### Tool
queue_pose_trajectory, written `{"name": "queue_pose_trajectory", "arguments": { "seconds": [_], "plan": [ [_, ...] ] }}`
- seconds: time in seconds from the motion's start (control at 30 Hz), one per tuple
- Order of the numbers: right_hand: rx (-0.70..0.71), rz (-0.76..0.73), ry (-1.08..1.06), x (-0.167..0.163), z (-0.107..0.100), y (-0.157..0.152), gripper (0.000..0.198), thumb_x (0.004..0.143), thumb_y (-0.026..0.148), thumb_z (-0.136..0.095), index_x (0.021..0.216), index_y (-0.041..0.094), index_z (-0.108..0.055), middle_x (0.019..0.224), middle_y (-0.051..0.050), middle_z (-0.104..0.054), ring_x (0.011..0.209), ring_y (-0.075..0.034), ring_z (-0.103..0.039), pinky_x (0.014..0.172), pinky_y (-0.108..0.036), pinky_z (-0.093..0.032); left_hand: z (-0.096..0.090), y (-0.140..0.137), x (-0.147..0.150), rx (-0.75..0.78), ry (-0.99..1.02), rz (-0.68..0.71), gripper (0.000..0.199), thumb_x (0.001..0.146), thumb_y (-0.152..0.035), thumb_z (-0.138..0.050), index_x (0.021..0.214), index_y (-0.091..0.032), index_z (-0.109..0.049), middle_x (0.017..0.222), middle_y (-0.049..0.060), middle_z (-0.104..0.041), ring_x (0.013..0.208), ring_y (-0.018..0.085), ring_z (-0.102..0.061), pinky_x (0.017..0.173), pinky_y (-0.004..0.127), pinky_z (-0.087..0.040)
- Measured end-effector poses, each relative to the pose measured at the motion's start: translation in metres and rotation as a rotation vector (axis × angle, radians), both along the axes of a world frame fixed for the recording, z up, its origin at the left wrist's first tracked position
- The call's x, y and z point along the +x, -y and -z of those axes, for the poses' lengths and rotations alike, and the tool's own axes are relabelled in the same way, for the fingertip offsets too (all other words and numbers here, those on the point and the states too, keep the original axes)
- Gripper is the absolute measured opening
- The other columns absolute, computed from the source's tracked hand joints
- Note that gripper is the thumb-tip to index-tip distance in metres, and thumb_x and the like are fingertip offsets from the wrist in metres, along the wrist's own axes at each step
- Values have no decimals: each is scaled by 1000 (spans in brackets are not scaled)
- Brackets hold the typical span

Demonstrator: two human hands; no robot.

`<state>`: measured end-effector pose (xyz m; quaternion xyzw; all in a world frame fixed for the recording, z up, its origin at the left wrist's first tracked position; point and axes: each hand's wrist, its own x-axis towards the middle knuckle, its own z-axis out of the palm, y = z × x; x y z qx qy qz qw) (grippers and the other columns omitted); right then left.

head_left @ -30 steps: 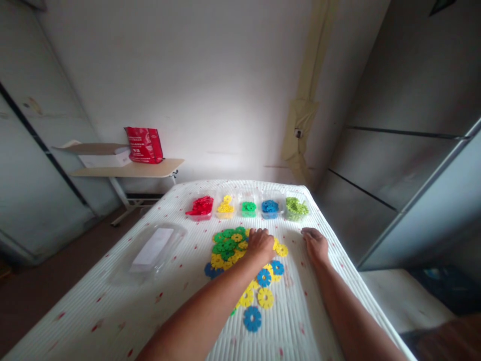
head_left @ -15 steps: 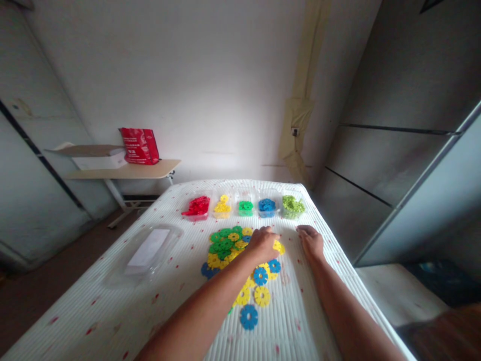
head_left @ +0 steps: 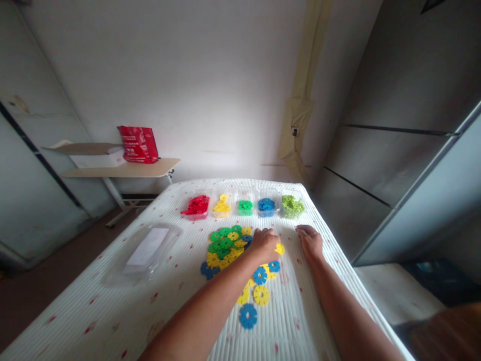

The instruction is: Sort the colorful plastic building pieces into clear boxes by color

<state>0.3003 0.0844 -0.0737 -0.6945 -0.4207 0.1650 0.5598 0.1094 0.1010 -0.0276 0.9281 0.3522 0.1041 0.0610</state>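
My left hand (head_left: 265, 244) reaches over a loose pile of plastic snowflake discs, its fingers curled down and their tips hidden. A yellow disc (head_left: 279, 248) shows right beside its knuckles; whether the fingers grip it or another disc is hidden. My right hand (head_left: 311, 241) rests low at the pile's right with fingers bent together; anything inside them cannot be made out. The pile holds green discs (head_left: 224, 243), yellow discs (head_left: 213, 259) and blue discs (head_left: 260, 275). Nearest me lies a single blue disc (head_left: 248, 316), with a yellow disc (head_left: 261, 295) behind it.
Along the far side stand clear tubs of red pieces (head_left: 198, 204), yellow pieces (head_left: 221, 206), green pieces (head_left: 245, 206), blue pieces (head_left: 266, 205) and light-green pieces (head_left: 292, 205). A clear plastic lid (head_left: 112, 273) with a white label lies at left. A side table (head_left: 150, 170) carries a red bag (head_left: 138, 145).
My left hand has barely shifted at the pile's right edge; less yellow shows beside it now. My right hand stays in place. The view has moved very slightly.
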Motion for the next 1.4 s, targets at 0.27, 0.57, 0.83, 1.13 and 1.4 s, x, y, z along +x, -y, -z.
{"name": "queue_pose_trajectory", "arguments": {
  "seconds": [0.27, 0.57, 0.83, 1.13, 1.4],
  "plan": [
    [-10, 11, 13, -1, -2, 1, 29, 62, 38, -54, 74, 15, -67, 70, -6, -68, 64, -20, -57, 61, -29, -40, -7, -2, -28, -99, 202, -51, 32, 61, -33, -63, 92, -25, -65, 94, 1, -61, 91, 19, -56, 82, 29, -43],
    [-81, -4, 87, -6, -7, 3, 29, 62, 37, -51, 75, 18, -67, 78, -7, -69, 76, -23, -60, 67, -31, -41, -38, -69, -114, 24, 402, -452, 30, 64, -24, -61, 93, -15, -63, 92, 5, -60, 88, 18, -58, 81, 26, -46],
    [-74, -1, 105, -5, -7, 3, 30, 62, 38, -50, 76, 17, -67, 75, -7, -69, 72, -22, -60, 65, -31, -42, -47, -131, -126, 132, 279, -728, 45, 69, -25, -58, 113, -16, -53, 105, 9, -55, 101, 21, -54, 88, 27, -42],
    [-136, -36, 246, -5, -3, 3, 31, 66, 38, -47, 80, 19, -67, 78, -6, -69, 75, -22, -60, 67, -31, -42, 0, -58, -150, 123, 373, -567, 28, 74, -14, -48, 99, -18, -61, 96, 6, -61, 88, 18, -56, 81, 28, -45],
    [-106, -217, 308, -25, -13, 9, 28, 70, 37, -46, 80, 18, -65, 77, -6, -68, 75, -21, -60, 69, -31, -44, 44, -12, -201, 56, 305, -566, 22, 73, -10, -46, 83, -18, -63, 86, 4, -61, 86, 16, -56, 82, 28, -44]
  ]
}}
